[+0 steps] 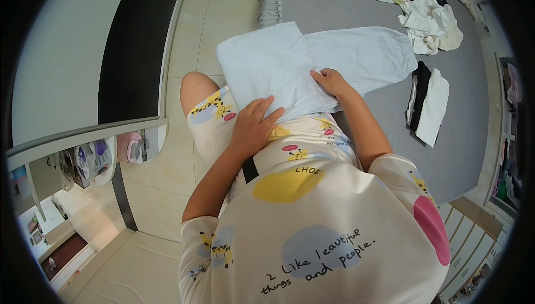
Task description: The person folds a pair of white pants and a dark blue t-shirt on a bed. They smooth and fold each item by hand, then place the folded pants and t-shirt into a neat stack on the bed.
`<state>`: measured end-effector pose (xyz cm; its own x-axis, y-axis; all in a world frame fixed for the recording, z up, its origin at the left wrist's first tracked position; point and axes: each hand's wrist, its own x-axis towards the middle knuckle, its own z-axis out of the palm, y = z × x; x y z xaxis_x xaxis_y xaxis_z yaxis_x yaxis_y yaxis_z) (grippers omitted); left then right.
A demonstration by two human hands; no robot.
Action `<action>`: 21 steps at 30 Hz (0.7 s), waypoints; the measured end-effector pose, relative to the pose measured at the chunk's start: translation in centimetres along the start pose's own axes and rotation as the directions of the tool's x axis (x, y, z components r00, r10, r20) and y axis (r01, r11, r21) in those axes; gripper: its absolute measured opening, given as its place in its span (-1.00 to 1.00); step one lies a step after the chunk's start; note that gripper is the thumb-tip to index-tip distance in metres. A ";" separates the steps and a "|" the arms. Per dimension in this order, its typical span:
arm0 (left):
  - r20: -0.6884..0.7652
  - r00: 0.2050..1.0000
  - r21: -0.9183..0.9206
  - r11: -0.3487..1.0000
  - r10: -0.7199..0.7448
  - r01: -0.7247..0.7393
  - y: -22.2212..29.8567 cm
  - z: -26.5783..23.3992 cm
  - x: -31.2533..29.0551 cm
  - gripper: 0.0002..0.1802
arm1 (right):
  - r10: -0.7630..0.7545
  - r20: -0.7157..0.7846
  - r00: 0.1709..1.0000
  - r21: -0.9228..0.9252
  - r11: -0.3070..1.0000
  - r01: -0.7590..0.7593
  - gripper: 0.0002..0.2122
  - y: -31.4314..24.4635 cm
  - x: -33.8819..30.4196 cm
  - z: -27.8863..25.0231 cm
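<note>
A pair of light blue trousers (356, 53) lies across my lap and the edge of the grey bed, one part folded over at the left. The gathered elastic end points right on the bed. My left hand (253, 127) rests on the near edge of the cloth with its fingers spread. At the middle of the garment, my right hand (334, 85) pinches the cloth by the fold between thumb and fingers.
Folded black and white clothes (433, 109) lie on the bed (379, 120) to the right. Behind them is a heap of loose clothes (426, 20). A shelf unit (159, 140) holding small items stands at the left, beside the tiled floor (189, 37).
</note>
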<state>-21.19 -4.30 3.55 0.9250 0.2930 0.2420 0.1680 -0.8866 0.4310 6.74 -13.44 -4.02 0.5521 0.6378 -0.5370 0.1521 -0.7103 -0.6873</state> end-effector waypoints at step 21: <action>-0.071 0.997 -0.010 1.000 -0.024 0.023 -0.8 -0.3 -2.1 -0.49 | -0.233 -0.109 0.966 -0.028 0.973 0.231 -0.68 2.3 -2.6 0.6</action>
<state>-23.35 -4.05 2.94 0.8940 0.3389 0.2930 0.1862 -0.8759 0.4452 5.16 -16.52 -4.51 0.5875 0.7493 -0.3057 0.2986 -0.5518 -0.7787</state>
